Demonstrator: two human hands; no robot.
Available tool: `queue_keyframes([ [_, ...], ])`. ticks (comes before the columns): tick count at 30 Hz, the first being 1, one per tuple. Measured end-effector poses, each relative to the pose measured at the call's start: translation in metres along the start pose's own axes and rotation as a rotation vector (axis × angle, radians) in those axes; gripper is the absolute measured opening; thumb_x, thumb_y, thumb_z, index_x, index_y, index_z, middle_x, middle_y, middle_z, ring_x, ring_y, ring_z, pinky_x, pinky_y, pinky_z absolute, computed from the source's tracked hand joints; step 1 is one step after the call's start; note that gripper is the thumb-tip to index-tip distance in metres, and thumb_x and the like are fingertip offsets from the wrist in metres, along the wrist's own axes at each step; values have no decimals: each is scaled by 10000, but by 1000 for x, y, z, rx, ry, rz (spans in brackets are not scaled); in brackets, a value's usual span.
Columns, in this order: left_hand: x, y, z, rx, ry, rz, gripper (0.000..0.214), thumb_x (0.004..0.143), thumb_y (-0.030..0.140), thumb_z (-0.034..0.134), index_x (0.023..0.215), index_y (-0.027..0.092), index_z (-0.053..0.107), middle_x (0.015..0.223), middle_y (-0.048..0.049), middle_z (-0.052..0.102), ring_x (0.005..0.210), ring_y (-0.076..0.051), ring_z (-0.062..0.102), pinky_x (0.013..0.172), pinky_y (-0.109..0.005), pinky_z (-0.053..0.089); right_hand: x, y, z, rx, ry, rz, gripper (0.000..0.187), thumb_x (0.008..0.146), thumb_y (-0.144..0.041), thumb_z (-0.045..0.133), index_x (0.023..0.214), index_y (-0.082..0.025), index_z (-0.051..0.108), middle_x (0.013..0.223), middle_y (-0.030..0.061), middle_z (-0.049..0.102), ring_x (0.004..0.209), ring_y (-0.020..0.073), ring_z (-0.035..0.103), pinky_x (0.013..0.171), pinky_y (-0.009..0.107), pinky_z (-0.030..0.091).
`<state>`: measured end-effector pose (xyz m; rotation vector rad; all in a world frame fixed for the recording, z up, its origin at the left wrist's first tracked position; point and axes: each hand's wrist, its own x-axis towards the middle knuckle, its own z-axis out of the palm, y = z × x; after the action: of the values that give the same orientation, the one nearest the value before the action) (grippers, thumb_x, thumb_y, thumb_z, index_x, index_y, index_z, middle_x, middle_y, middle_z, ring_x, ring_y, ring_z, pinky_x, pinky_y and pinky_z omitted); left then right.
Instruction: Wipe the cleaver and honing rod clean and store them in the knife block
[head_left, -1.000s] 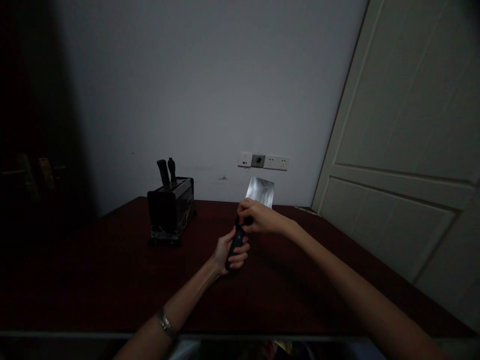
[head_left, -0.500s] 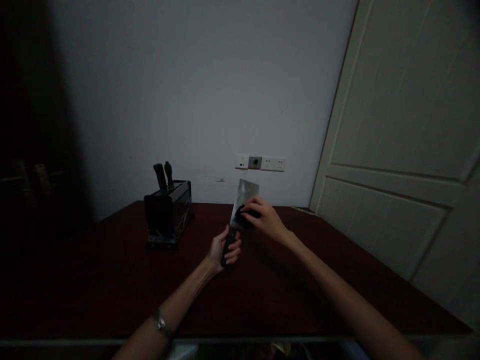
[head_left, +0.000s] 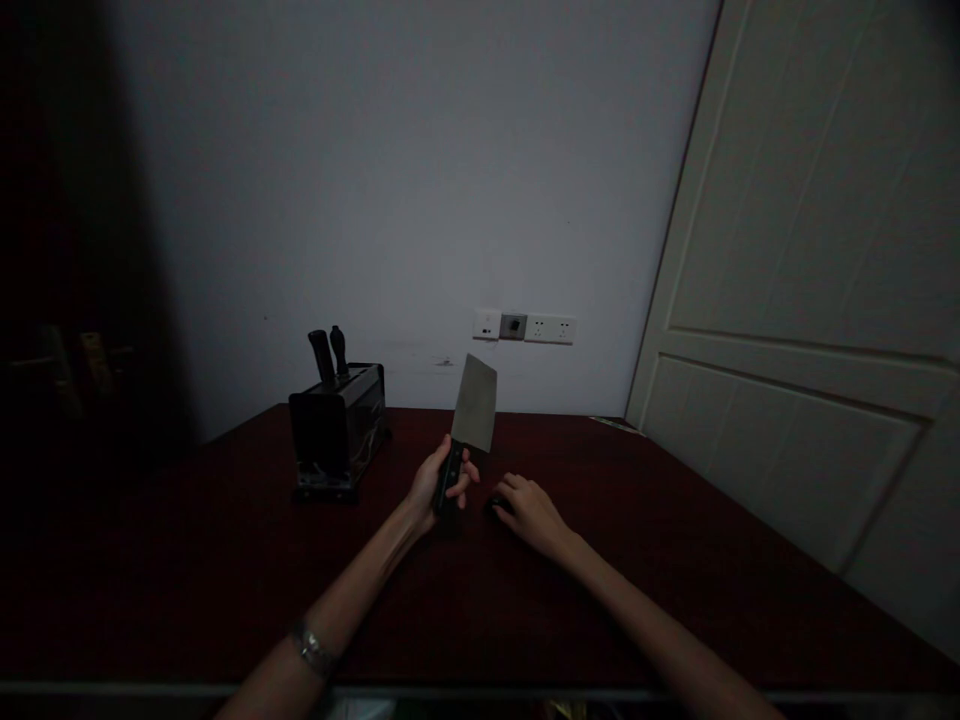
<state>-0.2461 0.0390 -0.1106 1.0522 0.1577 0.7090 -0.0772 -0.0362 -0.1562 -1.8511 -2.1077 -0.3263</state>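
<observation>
My left hand (head_left: 444, 480) is wrapped round the black riveted handle of a cleaver (head_left: 475, 405). Its broad grey blade points up and leans slightly to the right, raised above the tabletop. Lower and to the right, my right hand (head_left: 529, 510) is closed on a dark, crumpled-looking cloth (head_left: 496, 503), mostly covered by the fingers. That hand is apart from the blade; whether it rests on the table I cannot tell.
A knife block (head_left: 330, 440) with two black handles (head_left: 322, 355) stands at the left on the dark red table (head_left: 480, 610). Sockets and switches (head_left: 523, 327) sit on the wall behind. A pale panelled door (head_left: 795, 400) borders the right side.
My right hand has come off the blade and moved down with the dark cloth. The cleaver has shifted slightly left, and its blade face now shows uncovered.
</observation>
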Motion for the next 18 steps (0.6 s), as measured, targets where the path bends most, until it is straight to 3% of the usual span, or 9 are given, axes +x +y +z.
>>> queue_keyframes([
  [2, 1, 2, 0, 67, 34, 14, 387, 915, 441, 260, 782, 134, 455, 596, -37, 612, 262, -19, 269, 321, -182, 414, 0, -1, 3, 12, -90, -56, 210, 842, -238, 462, 974, -195, 619, 998, 84, 613, 943, 209, 565, 853, 374, 401],
  [4, 1, 6, 0, 113, 55, 17, 385, 919, 434, 252, 781, 135, 451, 621, -55, 637, 256, -21, 283, 339, -195, 432, 0, -1, -3, 40, -81, -90, 222, 830, -290, 492, 990, -213, 625, 1027, 76, 625, 993, 216, 560, 937, 444, 345],
  [6, 0, 11, 0, 139, 73, -6, 389, 922, 433, 241, 786, 135, 450, 658, -82, 658, 272, -37, 360, 366, -205, 448, 0, -1, -17, 76, 68, -117, 235, 810, -326, 527, 995, -219, 625, 1046, 72, 634, 1018, 220, 557, 978, 491, 306],
  [9, -2, 21, 1, 161, 133, -52, 392, 914, 452, 279, 792, 130, 465, 690, -118, 668, 431, -107, 569, 446, -205, 472, 1, -8, -48, 135, 458, -170, 250, 820, -252, 509, 1044, -193, 601, 1010, 89, 645, 959, 200, 581, 909, 434, 420],
  [11, -2, 26, 1, 177, 171, -62, 392, 903, 457, 323, 797, 118, 491, 693, -127, 667, 535, -144, 628, 501, -217, 483, 2, -20, -66, 132, 615, -280, 316, 816, -194, 497, 1126, -176, 557, 1063, 109, 625, 989, 201, 571, 868, 398, 471],
  [15, 2, 30, 3, 164, 199, -9, 364, 873, 436, 432, 781, 103, 546, 645, -74, 649, 493, -102, 586, 499, -185, 453, 5, -50, -79, -20, 533, -595, 421, 817, -127, 466, 1238, -115, 472, 1237, 142, 535, 1178, 227, 461, 957, 401, 445],
  [18, 2, 32, 7, 169, 184, -9, 384, 832, 471, 490, 762, 101, 568, 622, -54, 633, 526, -103, 581, 496, -171, 428, 12, -66, -74, -130, 529, -663, 368, 858, -111, 423, 1220, -91, 492, 1238, 145, 541, 1197, 226, 450, 982, 386, 433],
])
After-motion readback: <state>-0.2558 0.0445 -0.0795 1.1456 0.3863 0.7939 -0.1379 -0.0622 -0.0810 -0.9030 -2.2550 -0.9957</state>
